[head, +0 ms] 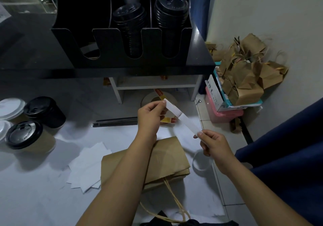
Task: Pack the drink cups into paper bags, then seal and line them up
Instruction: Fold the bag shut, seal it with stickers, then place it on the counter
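Dim room, white wall (262,7), pale tiled floor (234,215).

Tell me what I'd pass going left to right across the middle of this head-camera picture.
black-lidded cups → dark straws → left hand → white paper strip, pinched at each end by a hand → right hand → dark blue fabric

White-lidded cup (9,107) partly beyond the left edge.

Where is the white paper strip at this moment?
In the head view, the white strip is stretched between the left hand and right hand, above the flat paper bag.
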